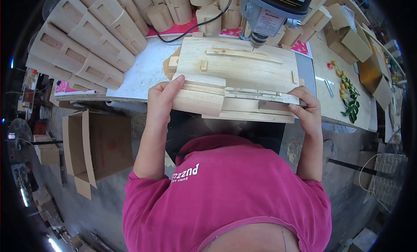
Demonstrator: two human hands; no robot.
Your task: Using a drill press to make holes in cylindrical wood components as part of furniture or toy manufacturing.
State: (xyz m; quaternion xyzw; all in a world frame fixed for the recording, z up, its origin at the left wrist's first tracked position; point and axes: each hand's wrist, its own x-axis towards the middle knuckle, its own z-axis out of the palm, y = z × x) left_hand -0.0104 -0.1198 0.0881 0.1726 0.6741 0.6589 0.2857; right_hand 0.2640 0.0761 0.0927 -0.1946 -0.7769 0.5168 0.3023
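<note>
A pale, rounded wooden block (197,101) with a lengthwise groove is gripped by my left hand (160,100), thumb on top and fingers folded underneath. From its right end a narrow slotted strip (260,95) reaches across to my right hand (308,108). The fingers of that hand are closed around the strip's far end; whether block and strip are joined I cannot tell. Both pieces are over the near edge of a wooden board (243,72), which has thin battens and small blocks on it. A drill press (271,17) stands behind, its chuck (259,40) above the board's far side.
Rounded wooden pieces (93,39) with slots are stacked at left and along the back. A black cable (195,27) curves across the back. Cardboard boxes (347,39) and a leafy sprig (351,102) lie at right. An open carton (106,143) stands lower left.
</note>
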